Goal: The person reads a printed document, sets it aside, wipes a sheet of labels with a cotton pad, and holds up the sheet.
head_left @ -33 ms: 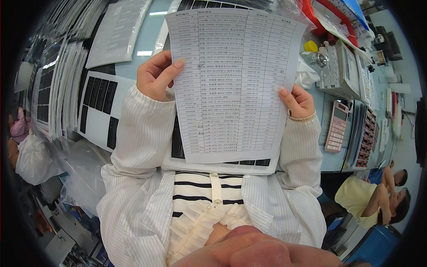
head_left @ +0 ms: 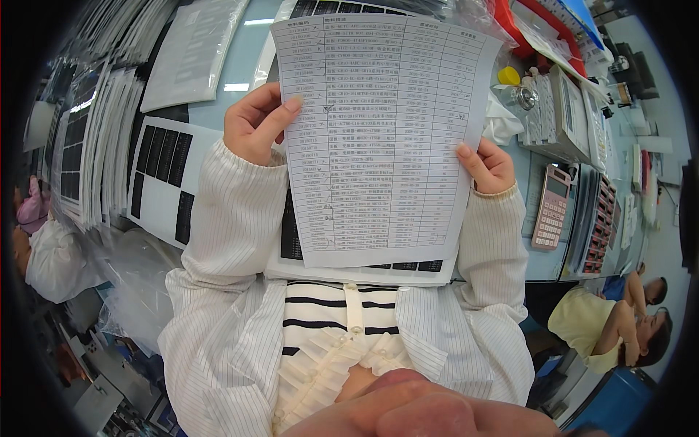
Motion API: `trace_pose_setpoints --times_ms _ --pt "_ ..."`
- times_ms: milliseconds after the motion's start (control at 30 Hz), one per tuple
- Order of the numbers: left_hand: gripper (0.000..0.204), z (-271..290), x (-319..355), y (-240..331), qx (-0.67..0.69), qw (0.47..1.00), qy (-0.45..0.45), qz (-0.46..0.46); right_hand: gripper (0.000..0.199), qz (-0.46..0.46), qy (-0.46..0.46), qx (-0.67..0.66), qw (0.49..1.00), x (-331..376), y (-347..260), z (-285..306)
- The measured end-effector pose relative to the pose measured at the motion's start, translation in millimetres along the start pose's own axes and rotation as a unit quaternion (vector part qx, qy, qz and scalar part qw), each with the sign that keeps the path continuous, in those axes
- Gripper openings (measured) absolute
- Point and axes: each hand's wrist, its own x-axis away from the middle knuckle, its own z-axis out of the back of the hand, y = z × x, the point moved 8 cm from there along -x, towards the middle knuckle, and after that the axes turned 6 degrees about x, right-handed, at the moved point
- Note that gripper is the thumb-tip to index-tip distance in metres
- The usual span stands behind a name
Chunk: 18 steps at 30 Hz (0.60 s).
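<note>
a white sheet [head_left: 382,153] bearing a printed table is held slightly curved.

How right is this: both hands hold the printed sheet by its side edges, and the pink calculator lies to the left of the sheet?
Not quite: the head view shows the pink calculator to the right of the printed sheet. The left hand and right hand do hold the sheet by its side edges.

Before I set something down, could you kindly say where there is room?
Bare tabletop shows between the package and the left hand, and narrowly between the right sleeve and calculator. Paper stacks crowd the left, a red tray the upper right.
</note>
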Motion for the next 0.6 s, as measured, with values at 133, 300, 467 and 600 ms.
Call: trace_pose_setpoints --times_ms 133,300,467,600 --pt "0.023 1.6 -0.4 -1.6 0.013 1.0 -0.002 0.006 0.029 0.003 -0.004 0.001 1.0 0.1 -3.1 -1.4" --pt "0.022 1.4 0.3 -0.1 -0.001 1.0 -0.001 0.023 0.029 0.003 -0.008 0.003 1.0 0.0 -1.3 -1.1" --pt "0.021 -1.6 2.0 4.2 0.015 1.0 -0.005 0.016 0.03 -0.003 -0.021 -0.009 1.0 -0.7 2.1 -0.4" --pt "0.02 -1.0 1.6 2.5 0.036 0.999 -0.005 0.007 0.03 -0.005 -0.018 0.006 1.0 -1.1 4.5 0.0"
